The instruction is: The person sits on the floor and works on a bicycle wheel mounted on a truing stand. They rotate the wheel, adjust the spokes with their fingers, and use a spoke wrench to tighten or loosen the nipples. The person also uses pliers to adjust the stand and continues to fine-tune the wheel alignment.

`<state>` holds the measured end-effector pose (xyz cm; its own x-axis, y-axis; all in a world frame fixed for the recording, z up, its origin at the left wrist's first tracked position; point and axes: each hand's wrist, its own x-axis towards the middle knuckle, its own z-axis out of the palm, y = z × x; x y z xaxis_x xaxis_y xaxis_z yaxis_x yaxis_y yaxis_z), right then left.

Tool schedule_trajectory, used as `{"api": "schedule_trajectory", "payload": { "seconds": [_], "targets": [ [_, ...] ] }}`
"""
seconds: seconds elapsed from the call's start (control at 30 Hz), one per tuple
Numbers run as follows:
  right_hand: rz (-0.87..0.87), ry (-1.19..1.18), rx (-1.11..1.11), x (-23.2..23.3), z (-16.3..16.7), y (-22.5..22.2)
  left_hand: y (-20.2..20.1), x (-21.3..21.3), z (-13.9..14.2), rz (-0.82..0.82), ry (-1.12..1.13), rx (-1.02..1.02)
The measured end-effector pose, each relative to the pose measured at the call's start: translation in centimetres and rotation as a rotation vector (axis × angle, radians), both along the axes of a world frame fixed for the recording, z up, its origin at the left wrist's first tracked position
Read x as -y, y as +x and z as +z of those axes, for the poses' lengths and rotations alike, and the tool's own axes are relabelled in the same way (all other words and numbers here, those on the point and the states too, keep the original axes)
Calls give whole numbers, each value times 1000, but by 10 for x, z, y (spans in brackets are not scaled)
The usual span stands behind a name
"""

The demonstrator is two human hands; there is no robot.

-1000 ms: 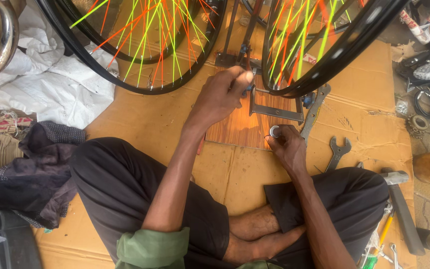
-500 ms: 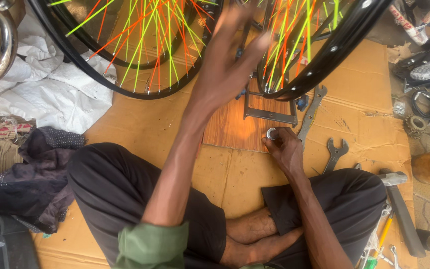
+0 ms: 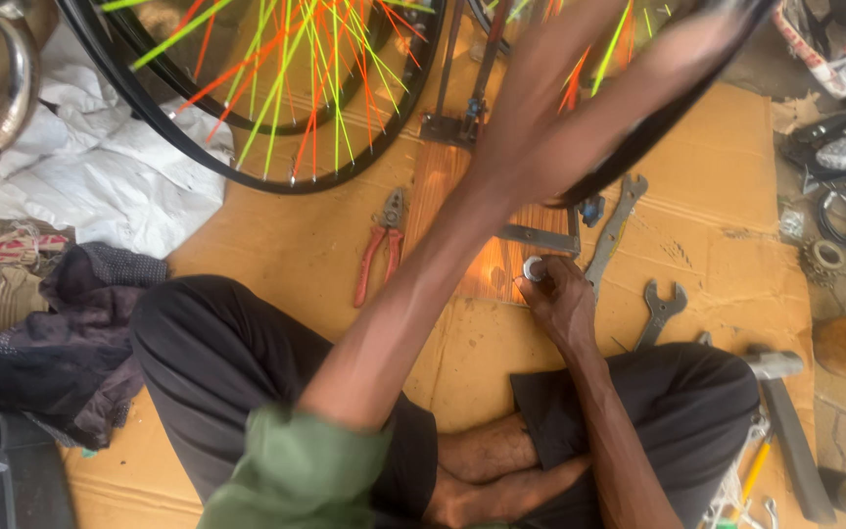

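I sit cross-legged on cardboard (image 3: 727, 176). My right hand (image 3: 562, 302) rests at the near edge of a wooden board (image 3: 447, 196), its fingertips pinching a small round silver metal part (image 3: 534, 268). My left hand (image 3: 565, 103) is raised and blurred by motion. It reaches up across the black tyre of the right-hand wheel (image 3: 643, 132), and its grip cannot be made out. Another wheel (image 3: 276, 108) with orange and yellow-green spokes stands to the left. A metal bracket (image 3: 540, 238) lies on the board beside my right hand.
Red-handled pliers (image 3: 379, 250) lie left of the board. Two spanners (image 3: 616, 220) (image 3: 660, 309) lie to its right, and a hammer (image 3: 783, 416) sits by my right knee. White cloth (image 3: 100, 186) and dark cloth (image 3: 61, 343) are heaped at left. A sprocket (image 3: 822, 257) and cables lie far right.
My left hand has lifted off the bracket on the board and swung up and right to the wheel. The view has shifted, showing the pliers. My right hand stays put with the small part.
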<state>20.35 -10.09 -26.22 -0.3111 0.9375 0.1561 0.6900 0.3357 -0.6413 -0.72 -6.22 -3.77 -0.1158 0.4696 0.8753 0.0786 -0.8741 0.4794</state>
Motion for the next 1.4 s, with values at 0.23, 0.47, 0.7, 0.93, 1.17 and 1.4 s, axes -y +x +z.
{"api": "schedule_trajectory", "payload": {
  "seconds": [0.23, 0.47, 0.7, 0.93, 1.17, 1.4],
  "targets": [
    [29, 13, 2, 0, 8, -2, -48, 11, -81, 221, -909, 59],
    [-16, -79, -33, 0, 10, -1, -28, 14, -29, 116, -86, 10],
    [-13, -42, -18, -2, 3, 0, -11, 21, 28, 230, -11, -123],
    [-18, -46, 7, -3, -1, 2, -5, 21, 37, 269, 110, -122],
    [-23, -49, 38, -3, -2, 2, -6, 20, 28, 228, 96, -123],
    [-11, -54, 18, -4, -2, 2, -7, 27, 27, 222, 47, -112]
  ]
}}
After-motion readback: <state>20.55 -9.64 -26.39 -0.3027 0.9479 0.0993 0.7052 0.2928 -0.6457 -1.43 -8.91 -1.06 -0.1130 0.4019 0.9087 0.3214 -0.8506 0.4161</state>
